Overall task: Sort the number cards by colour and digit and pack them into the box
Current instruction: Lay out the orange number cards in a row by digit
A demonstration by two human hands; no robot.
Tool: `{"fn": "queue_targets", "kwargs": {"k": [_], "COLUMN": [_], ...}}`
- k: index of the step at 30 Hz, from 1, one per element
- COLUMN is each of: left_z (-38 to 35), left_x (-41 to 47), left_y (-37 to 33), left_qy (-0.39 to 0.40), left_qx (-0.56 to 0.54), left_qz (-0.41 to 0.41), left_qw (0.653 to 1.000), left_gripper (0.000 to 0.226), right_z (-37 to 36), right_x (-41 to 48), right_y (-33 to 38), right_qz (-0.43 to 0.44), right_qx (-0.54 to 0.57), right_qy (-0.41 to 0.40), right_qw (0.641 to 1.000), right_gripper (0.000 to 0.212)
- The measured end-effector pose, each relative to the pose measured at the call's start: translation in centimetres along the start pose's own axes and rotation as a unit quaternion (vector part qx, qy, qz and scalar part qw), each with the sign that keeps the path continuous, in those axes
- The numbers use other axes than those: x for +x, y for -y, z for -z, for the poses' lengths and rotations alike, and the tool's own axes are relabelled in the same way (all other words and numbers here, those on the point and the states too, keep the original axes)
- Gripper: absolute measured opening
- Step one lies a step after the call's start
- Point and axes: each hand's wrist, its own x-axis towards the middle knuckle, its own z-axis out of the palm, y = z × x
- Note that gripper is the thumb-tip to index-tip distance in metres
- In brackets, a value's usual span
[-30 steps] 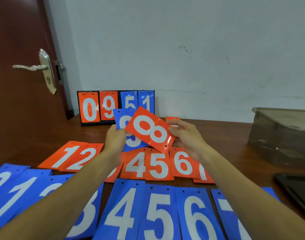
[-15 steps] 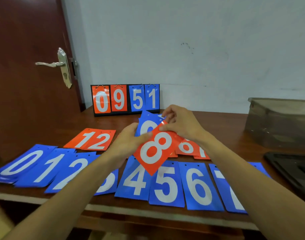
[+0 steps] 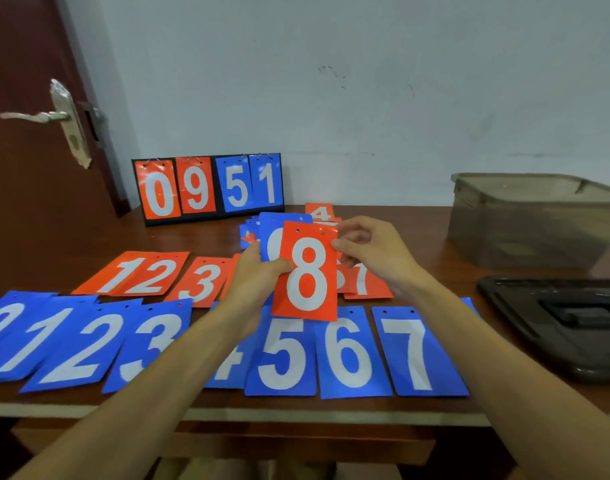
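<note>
An orange card with a white 8 (image 3: 307,271) stands upright above the table, in front of a blue card (image 3: 272,237). My left hand (image 3: 258,275) grips both cards at their left edge. My right hand (image 3: 369,251) pinches the top right corner of the orange 8. On the table a row of blue cards (image 3: 348,355) runs from 0 to 7 along the near edge. Behind it lies a row of orange cards (image 3: 147,275), partly hidden by my hands. A smoky clear box (image 3: 539,220) stands at the right.
A black scoreboard stand (image 3: 210,188) showing 0 9 5 1 leans by the wall. A small pile of loose cards (image 3: 319,213) lies behind my hands. The box's dark lid (image 3: 566,323) lies at the right front. A brown door with a handle (image 3: 37,116) is on the left.
The orange 8 has turned from tilted to upright and now faces me. My right hand has shifted to its top right corner. The view has pulled back from the table.
</note>
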Motion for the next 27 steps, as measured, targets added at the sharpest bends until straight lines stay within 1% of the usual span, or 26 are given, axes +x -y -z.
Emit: {"fn": "queue_targets", "kwargs": {"k": [3, 5, 9, 12, 14, 17, 20, 24, 27], "left_z": [-2.1, -3.3, -4.7, -4.9, -4.9, -5.3, -6.5, -8.5, -9.5], "left_x": [0.7, 1.3, 3.1, 4.7, 5.8, 7.2, 8.0, 8.5, 8.8], "left_y": [0.6, 1.1, 1.7, 1.8, 1.9, 2.0, 2.4, 3.0, 3.4], "left_qy": [0.022, 0.032, 0.036, 0.016, -0.001, -0.005, 0.01, 0.038, 0.037], "left_qx": [0.036, 0.05, 0.056, 0.06, 0.058, 0.07, 0.083, 0.099, 0.109], "left_qz": [0.0, -0.004, 0.0, 0.017, 0.026, 0.045, 0.064, 0.067, 0.067], "left_qw": [0.999, 0.998, 0.998, 0.998, 0.998, 0.997, 0.994, 0.992, 0.991], "left_gripper": [0.044, 0.047, 0.034, 0.025, 0.022, 0.016, 0.018, 0.022, 0.02], "right_z": [1.0, 1.7, 3.8, 5.8, 7.5, 10.0, 11.6, 11.7, 11.4], "right_x": [0.8, 1.4, 2.8, 4.0, 4.7, 5.5, 6.4, 7.1, 7.3], "right_y": [-0.5, -0.8, -2.2, -3.7, -4.7, -6.2, -8.1, -9.9, -10.9], "right_qz": [0.001, -0.001, -0.011, -0.056, -0.093, -0.134, -0.145, -0.126, -0.106], "right_qx": [0.014, 0.004, -0.019, -0.015, -0.032, -0.121, -0.219, -0.346, -0.383], "right_qy": [-0.019, -0.019, -0.003, -0.012, 0.0, 0.02, 0.009, 0.005, -0.01], "right_qw": [1.0, 1.0, 1.0, 0.998, 0.995, 0.983, 0.965, 0.93, 0.918], "right_gripper": [0.023, 0.027, 0.031, 0.024, 0.024, 0.026, 0.032, 0.034, 0.034]}}
